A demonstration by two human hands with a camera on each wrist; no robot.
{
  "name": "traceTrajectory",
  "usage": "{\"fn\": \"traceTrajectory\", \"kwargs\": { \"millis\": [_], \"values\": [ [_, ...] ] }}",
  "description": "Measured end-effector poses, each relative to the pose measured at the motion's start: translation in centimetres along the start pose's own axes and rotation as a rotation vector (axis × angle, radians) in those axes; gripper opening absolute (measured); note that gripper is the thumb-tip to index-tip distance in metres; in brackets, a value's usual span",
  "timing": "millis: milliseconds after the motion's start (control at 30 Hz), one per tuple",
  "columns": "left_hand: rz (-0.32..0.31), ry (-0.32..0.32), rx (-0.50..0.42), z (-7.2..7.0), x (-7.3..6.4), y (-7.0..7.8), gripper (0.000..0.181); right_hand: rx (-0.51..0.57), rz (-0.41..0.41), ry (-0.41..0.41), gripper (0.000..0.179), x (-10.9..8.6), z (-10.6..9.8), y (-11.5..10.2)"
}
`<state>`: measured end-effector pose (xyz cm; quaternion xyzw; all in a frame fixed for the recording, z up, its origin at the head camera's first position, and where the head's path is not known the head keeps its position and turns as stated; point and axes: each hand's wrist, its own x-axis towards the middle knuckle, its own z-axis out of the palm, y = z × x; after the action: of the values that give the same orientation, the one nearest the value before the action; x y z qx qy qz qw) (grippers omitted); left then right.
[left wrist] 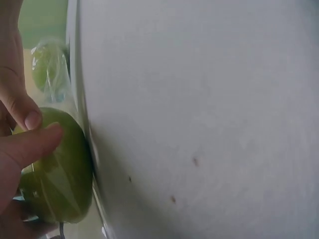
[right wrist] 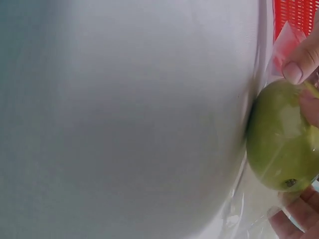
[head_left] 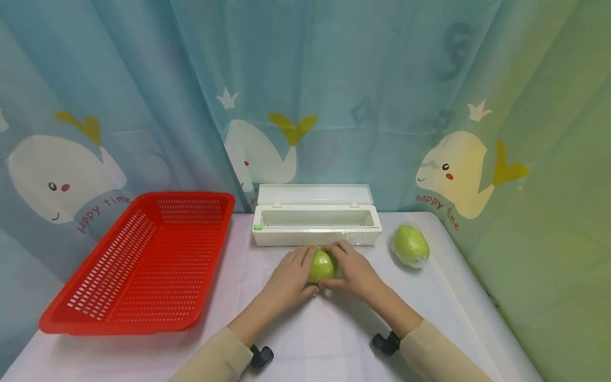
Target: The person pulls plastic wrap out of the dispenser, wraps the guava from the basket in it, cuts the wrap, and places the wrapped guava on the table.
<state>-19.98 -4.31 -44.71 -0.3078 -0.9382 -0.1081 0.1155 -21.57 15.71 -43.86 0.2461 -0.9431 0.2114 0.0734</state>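
Observation:
A green mango (head_left: pixel 321 267) rests on the table between both hands, with clear cling film drawn over its skin. My left hand (head_left: pixel 290 276) grips its left side, the thumb near the front. From the other side my right hand (head_left: pixel 355 270) holds it, fingers curled over the top and thumb low in front. In the left wrist view both thumbs meet on the film-covered mango (left wrist: pixel 67 169). The right wrist view shows fingertips under one end of the mango (right wrist: pixel 279 144) and loose film beside it. Part of the fruit is hidden by the hands.
Behind the hands stands a white cling film dispenser (head_left: pixel 315 237) with its lid raised. A second mango (head_left: pixel 410 245), wrapped in film, lies to the right. On the left sits a red perforated basket (head_left: pixel 157 323). A patterned curtain (head_left: pixel 334 79) hangs behind the table.

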Motion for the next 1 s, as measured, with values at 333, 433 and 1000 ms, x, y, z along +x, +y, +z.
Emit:
{"fn": "traceTrajectory", "kwargs": {
  "millis": [333,433,1000],
  "values": [
    [-0.065,-0.018,-0.094,0.3,1.0,-0.8,0.102,-0.104,-0.079,0.057,0.088,0.2,-0.1,0.9],
    [-0.087,-0.028,-0.115,0.3,1.3,-1.1,0.105,-0.111,-0.076,0.070,0.100,-0.1,-0.3,0.9],
    [-0.166,-0.044,-0.136,0.5,2.7,-2.6,0.090,-0.107,-0.048,0.047,0.091,0.3,0.5,-0.4]
  ]
}}
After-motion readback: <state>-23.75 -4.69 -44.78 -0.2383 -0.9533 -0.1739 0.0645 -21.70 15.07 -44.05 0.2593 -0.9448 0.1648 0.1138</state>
